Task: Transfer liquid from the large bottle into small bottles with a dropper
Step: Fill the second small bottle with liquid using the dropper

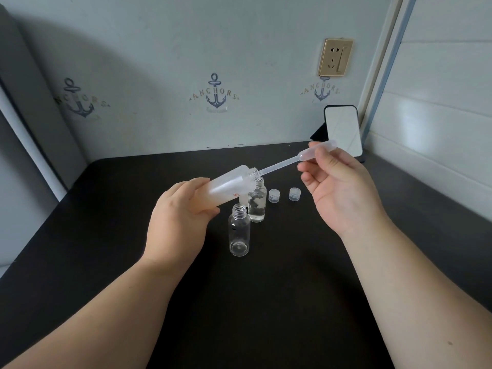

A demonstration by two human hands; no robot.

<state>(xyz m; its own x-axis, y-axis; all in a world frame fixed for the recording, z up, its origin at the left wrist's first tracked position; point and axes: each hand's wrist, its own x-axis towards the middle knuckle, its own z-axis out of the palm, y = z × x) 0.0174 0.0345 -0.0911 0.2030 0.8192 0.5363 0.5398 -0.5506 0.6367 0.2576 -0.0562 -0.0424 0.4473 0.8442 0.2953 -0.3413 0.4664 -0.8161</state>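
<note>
Large bottle [229, 186] lies tilted in the left hand [178, 222], whose grip is closed around its base, above the empty small bottle [239, 230], probably so liquid reaches the neck. Right hand [338, 190] pinches the dropper [290, 159] bulb, stem entering that neck.

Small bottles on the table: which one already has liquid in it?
The far small bottle, standing behind the tilted large bottle's neck, holds clear liquid. The near small bottle, closer to the camera, looks empty.
</note>
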